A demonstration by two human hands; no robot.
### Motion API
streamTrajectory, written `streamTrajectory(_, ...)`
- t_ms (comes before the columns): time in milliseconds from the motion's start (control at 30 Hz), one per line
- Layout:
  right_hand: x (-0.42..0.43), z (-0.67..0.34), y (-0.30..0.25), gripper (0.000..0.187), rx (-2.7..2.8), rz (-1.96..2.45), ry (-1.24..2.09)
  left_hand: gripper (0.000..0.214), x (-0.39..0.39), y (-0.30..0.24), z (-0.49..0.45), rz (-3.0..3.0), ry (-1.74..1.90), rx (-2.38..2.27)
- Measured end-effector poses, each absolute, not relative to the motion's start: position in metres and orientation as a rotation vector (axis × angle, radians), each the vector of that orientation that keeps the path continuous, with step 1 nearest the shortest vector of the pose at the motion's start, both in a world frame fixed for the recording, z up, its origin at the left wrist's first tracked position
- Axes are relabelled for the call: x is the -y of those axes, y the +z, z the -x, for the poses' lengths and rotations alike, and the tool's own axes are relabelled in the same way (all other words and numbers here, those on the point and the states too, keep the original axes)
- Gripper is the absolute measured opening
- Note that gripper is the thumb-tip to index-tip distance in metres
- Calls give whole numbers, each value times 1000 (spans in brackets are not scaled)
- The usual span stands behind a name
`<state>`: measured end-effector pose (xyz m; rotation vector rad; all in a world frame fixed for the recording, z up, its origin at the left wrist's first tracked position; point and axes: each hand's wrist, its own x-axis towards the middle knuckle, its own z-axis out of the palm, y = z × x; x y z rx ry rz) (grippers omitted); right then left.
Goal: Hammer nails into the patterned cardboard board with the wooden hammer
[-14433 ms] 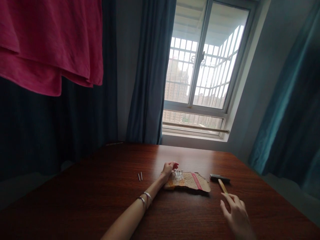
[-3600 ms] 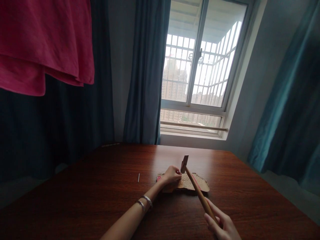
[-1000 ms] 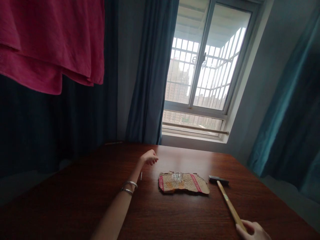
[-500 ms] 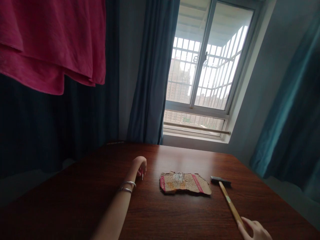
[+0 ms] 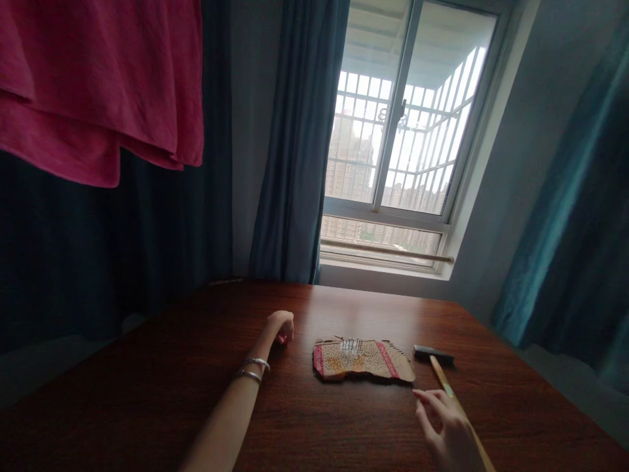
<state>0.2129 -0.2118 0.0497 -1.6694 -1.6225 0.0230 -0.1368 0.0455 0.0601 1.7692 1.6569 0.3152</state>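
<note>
My left hand [image 5: 284, 326] is curled closed over the table, left of a piece of cardboard [image 5: 354, 364]. The thin nail that showed between its fingers half a second ago is now hidden by the hand. Several nails [image 5: 351, 345] stand upright at the cardboard's back edge, close to something clear and shiny. My right hand [image 5: 445, 423] is open, thumb and fingers apart, at the cardboard's front right corner. It covers part of the wooden handle of a hammer [image 5: 442, 377], whose dark head lies to the right of the cardboard.
The brown wooden table [image 5: 304, 426] reaches back to a wall with a barred window [image 5: 393, 144]. Dark blue curtains [image 5: 289, 196] hang on both sides. A pink cloth [image 5: 122, 98] hangs at the upper left.
My right hand has let go of the hammer handle and moved up and left toward the cardboard. My left hand has shifted slightly right and turned, and the nail is no longer visible.
</note>
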Motion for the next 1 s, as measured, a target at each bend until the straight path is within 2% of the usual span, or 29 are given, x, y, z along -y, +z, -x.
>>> streamTrajectory(133, 197, -190, 67, 26, 1602, 1567, 134, 14, -45, 75, 133, -1796, 180, -1528)
streamTrajectory(200, 187, -181, 75, 27, 1588, 1506, 202, 12, -43, 90, 129, -1879, 307, -1332)
streamTrajectory(333, 161, -166, 86, 31, 1524, 1375, 343, 24, -29, 123, 107, -1916, 665, -1065)
streamTrajectory(433, 137, -157, 91, 35, 1467, 1291, 445, 29, -15, 136, 77, -1914, 792, -991)
streamTrajectory(700, 90, -144, 93, 48, 1334, 1105, 764, 29, 0, 106, 4, -1977, 918, -806)
streamTrajectory(1000, 65, -156, 74, 33, 1125, 1063, 910, 28, 8, 98, -8, -2003, 938, -732)
